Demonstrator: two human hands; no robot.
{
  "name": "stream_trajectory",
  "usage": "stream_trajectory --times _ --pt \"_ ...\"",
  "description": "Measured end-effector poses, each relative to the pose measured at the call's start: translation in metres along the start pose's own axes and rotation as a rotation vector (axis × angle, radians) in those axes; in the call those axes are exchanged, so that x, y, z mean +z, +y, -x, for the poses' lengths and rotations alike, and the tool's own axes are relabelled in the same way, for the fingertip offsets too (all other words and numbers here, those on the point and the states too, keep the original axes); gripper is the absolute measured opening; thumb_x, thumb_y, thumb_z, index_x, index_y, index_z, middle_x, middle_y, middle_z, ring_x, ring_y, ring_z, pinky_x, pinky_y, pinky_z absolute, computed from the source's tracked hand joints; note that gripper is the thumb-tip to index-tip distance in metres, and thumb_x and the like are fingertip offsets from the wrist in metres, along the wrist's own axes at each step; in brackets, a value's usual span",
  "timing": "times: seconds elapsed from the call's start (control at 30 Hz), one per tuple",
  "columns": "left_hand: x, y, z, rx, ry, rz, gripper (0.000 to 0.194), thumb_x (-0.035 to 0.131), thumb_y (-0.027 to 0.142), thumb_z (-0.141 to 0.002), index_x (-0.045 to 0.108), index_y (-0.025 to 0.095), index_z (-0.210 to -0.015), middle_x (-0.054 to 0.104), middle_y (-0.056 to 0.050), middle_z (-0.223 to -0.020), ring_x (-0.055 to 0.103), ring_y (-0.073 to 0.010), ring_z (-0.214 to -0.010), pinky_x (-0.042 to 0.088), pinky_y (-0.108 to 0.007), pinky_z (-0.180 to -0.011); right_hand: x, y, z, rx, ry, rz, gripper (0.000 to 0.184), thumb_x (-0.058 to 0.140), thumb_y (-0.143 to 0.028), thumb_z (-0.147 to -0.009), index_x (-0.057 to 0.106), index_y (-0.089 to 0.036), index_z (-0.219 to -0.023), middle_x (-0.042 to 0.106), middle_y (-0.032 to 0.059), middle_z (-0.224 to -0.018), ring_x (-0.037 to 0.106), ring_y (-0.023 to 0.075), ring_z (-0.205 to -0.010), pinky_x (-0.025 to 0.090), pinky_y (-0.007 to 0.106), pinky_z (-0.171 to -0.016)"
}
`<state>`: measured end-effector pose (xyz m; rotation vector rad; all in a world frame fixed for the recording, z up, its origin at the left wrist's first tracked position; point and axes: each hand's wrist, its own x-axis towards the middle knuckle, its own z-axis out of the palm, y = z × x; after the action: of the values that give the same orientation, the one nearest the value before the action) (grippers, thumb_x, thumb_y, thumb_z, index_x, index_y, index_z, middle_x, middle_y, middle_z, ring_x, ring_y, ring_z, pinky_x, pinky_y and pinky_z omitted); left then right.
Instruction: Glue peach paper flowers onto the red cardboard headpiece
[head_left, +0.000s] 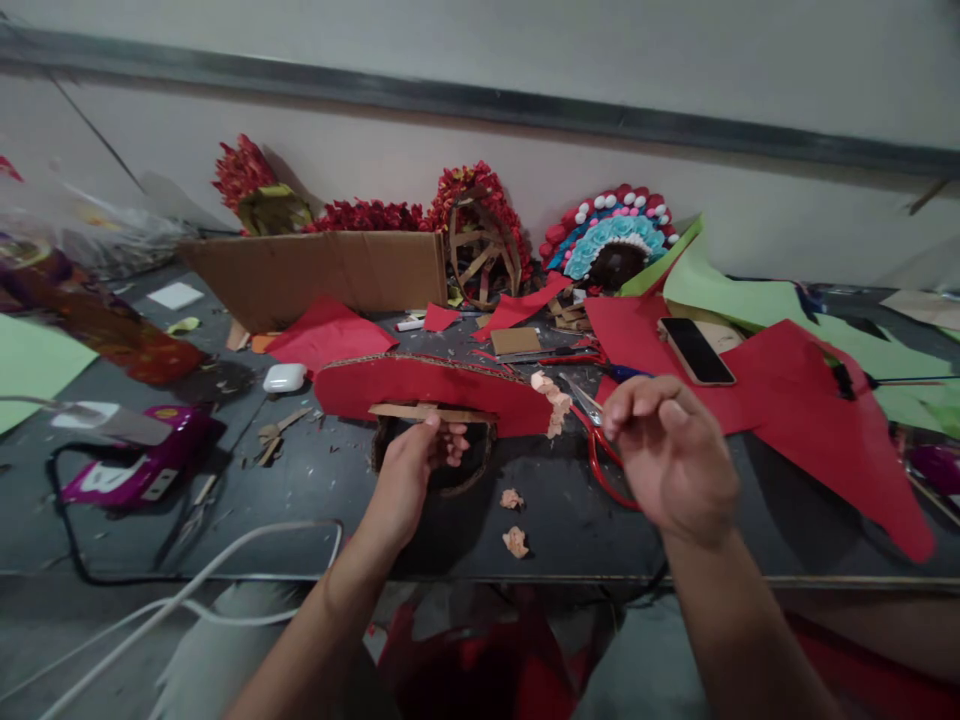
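Note:
A long red-covered cardboard piece (450, 385) with a corrugated edge lies at mid-table, above a curved dark cardboard loop (480, 460). My left hand (416, 465) pinches a narrow cardboard strip (397, 412) along the red piece's lower edge. Pale crumpled petals (553, 405) cluster at the red piece's right end. My right hand (675, 460) is raised to the right, palm showing, its fingers loosely curled and apart; I see nothing in them. Red-handled scissors (600, 470) lie just behind it, partly hidden. Two loose crumpled petals (514, 541) rest nearer the front edge.
Red paper (810, 410) and a phone (697, 350) lie to the right. A purple glue gun (139, 465), cables and a white earbud case (285, 377) are on the left. A cardboard panel (322, 270) and a flowered headpiece (615, 235) stand against the wall.

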<state>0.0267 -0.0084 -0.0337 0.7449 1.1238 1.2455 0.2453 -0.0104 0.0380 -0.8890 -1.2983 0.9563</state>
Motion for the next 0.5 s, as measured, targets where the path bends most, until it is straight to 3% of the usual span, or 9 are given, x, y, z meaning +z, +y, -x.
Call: stream_trajectory --times 0.1,0.2,0.33,0.5 --pt "0.003 0.001 0.005 0.073 0.034 -0.086 0.029 0.055 0.041 -0.076 0.066 0.014 -0.074 0.065 -0.004 -0.069 0.059 -0.0161 -0.066 0.045 -0.025 -0.063 0.013 0.011 0.014 0.306 -0.046 -0.389 0.021 0.037 -0.042 -0.079 0.036 -0.023 -0.071 0.036 -0.0009 -0.067 0.040 0.0132 -0.055 0.038 0.026 -0.049" --pt "0.008 0.006 0.014 0.177 0.064 -0.281 0.023 0.056 0.036 -0.076 0.067 0.016 -0.073 0.066 -0.002 -0.068 0.059 -0.0166 -0.069 0.044 -0.025 -0.069 0.027 0.018 0.024 0.491 -0.061 -0.607 0.019 0.036 -0.040 -0.075 0.029 -0.023 -0.070 0.031 -0.0007 -0.070 0.035 0.0134 -0.058 0.038 0.026 -0.051" --pt "0.015 0.008 0.025 0.276 0.040 -0.479 0.017 0.058 0.032 -0.077 0.066 0.018 -0.072 0.067 -0.002 -0.074 0.059 -0.0172 -0.075 0.043 -0.024 -0.071 0.042 0.021 0.033 0.592 -0.134 -0.857 0.019 0.040 -0.034 -0.070 0.026 -0.022 -0.068 0.027 -0.0013 -0.071 0.032 0.0131 -0.059 0.037 0.024 -0.053" --pt "0.018 0.007 0.036 0.322 -0.059 -0.525 0.014 0.055 0.027 -0.080 0.066 0.019 -0.077 0.066 -0.001 -0.076 0.058 -0.0160 -0.073 0.042 -0.023 -0.069 0.051 0.021 0.042 0.659 -0.208 -1.058 0.019 0.042 -0.032 -0.067 0.026 -0.021 -0.065 0.024 -0.0022 -0.068 0.029 0.0122 -0.058 0.036 0.023 -0.053"
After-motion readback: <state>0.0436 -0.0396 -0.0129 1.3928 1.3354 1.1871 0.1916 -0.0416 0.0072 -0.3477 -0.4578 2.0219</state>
